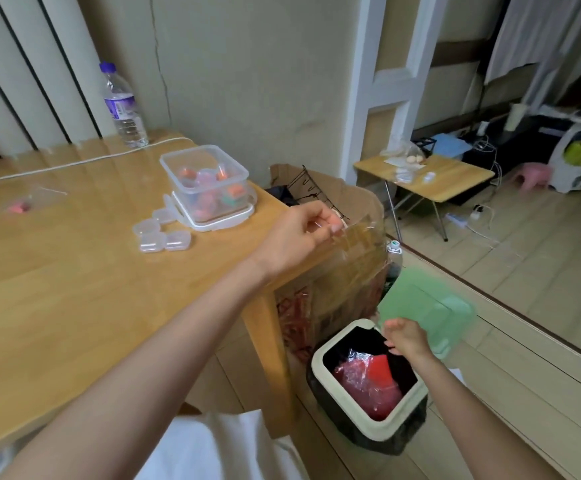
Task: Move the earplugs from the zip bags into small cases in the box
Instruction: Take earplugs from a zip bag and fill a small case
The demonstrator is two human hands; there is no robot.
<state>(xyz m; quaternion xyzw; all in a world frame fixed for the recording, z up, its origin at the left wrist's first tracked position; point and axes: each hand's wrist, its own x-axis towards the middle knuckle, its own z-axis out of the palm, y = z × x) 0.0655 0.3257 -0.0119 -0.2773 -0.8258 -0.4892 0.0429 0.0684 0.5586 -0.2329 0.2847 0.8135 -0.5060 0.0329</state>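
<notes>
Pinches a clear zip bag in the left hand, thumb and fingertips closed narrow on its top edge, out past the corner of the table. Apparently emptied and bound for the bin below. Meets the green lid at its lower edge with the right hand, the lid tilted up and back, likely to keep the mouth open for the drop. Cannot tell through the blur whether wrapped round that edge or only propping it with bent fingers. Shows red plastic already lying inside the black liner. Keeps the earplugs in two places. Orange ones in small cases inside the clear box, itself set on its own white lid near the table's right edge. A pinkish few in a second zip bag, flat on the wood well to the left. Leaves a cluster of spare cases, seemingly empty, just beside the box, handy for the next filling. Further back, a water bottle upright by the wall and a white cord across the tabletop, both apart from the work. Between table and bin, a taped cardboard carton with a wire rack poking out, close to the bag's way down. Better to drop straight over the open rim, outside the carton. Judging by the second bag, more left to transfer.
</notes>
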